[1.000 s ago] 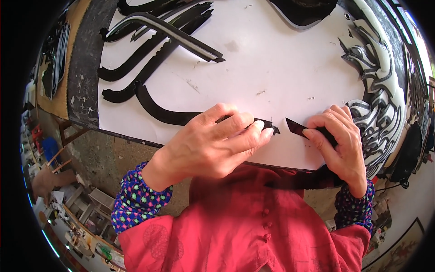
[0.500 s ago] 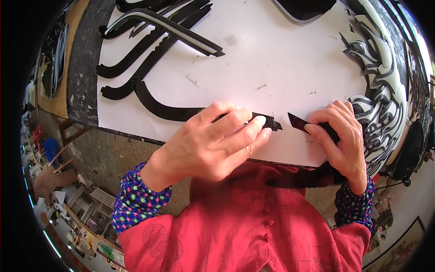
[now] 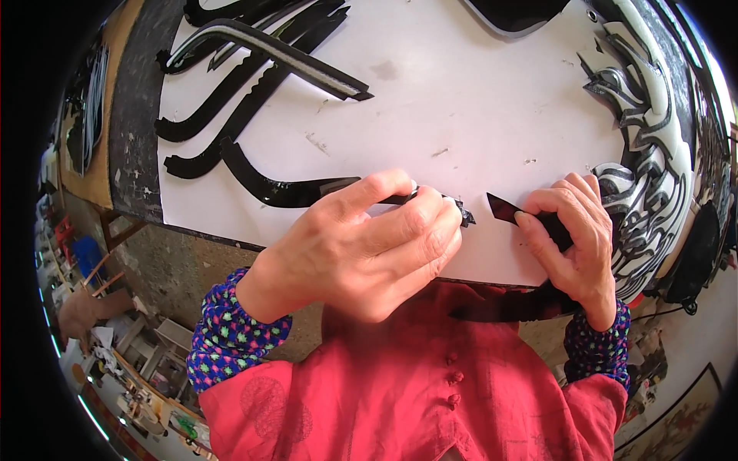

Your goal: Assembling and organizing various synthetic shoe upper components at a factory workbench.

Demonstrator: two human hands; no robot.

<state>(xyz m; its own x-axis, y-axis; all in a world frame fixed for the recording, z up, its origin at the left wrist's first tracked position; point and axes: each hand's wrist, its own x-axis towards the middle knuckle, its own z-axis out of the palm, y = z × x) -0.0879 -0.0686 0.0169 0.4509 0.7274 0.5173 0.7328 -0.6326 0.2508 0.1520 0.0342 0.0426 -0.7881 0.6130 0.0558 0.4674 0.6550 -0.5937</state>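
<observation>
My left hand (image 3: 369, 246) presses its fingers on the tip of a long curved black strip (image 3: 284, 188) that lies on the white board (image 3: 461, 100). The strip's pointed end sticks out past my fingertips. My right hand (image 3: 573, 234) grips a second black curved piece (image 3: 503, 209) whose pointed tip faces the first strip, a small gap apart. That piece runs under my palm and bends back below the board's near edge.
Several more curved black strips (image 3: 231, 100) lie at the board's far left. Stacked black-and-white cut shapes (image 3: 653, 154) fill the right side. A dark shape (image 3: 515, 11) sits at the far edge. Below left, the workshop floor with clutter (image 3: 100, 307) shows.
Both hands stay in place on their pieces. The view has shifted slightly, and the two pointed tips remain a small gap apart.
</observation>
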